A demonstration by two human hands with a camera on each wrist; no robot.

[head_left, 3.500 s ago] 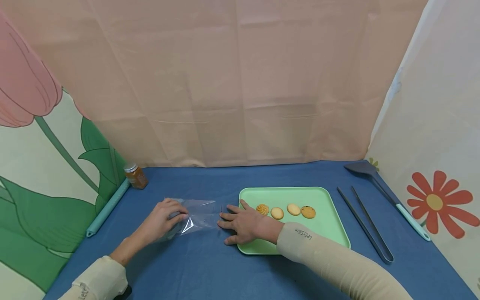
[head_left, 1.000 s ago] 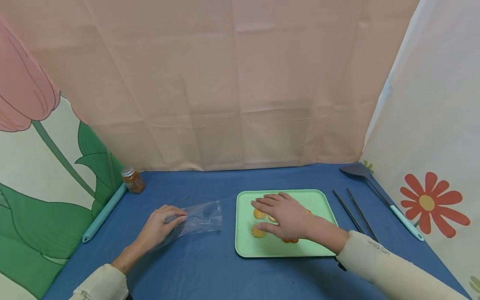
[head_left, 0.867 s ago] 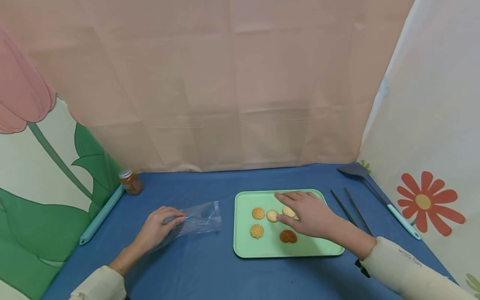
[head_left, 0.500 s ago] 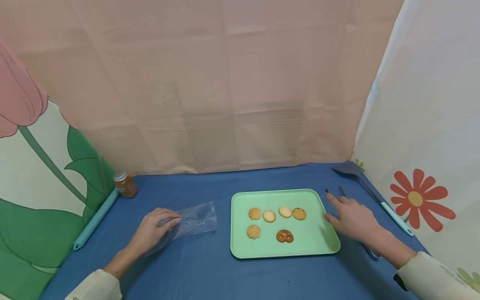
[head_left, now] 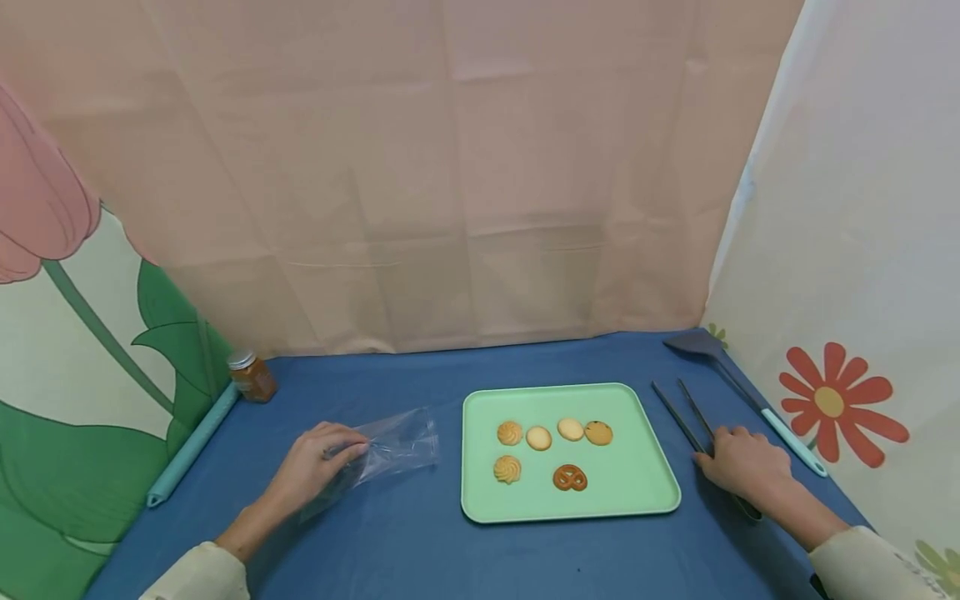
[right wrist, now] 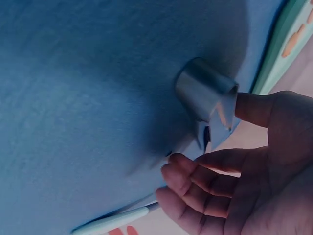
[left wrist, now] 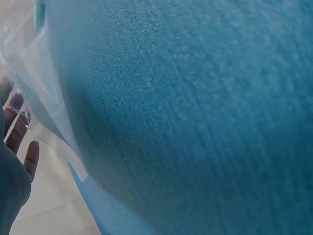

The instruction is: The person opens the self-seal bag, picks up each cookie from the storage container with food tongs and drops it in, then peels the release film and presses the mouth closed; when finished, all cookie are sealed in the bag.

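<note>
My left hand pinches a clear plastic bag between thumb and fingers; the bag's open end points right, towards the tray. In the left wrist view the bag's film spreads beside the fingers. At the right, my right hand grips the metal tongs, thumb on one arm and curled fingers at the other. Their bent end shows by the thumb in the right wrist view. Between the hands lies a light green tray bearing several round cookies and a pretzel.
A spatula with a dark blade and pale blue handle lies along the right edge of the blue tablecloth. At the back left stands a lidded jar, near a rolled teal bundle. Hung cloths enclose the back and sides.
My right hand has left the bag's open end, passed rightwards over the tray and come down onto the tongs, which it now grips. The left hand keeps its pinch on the plastic bag.
</note>
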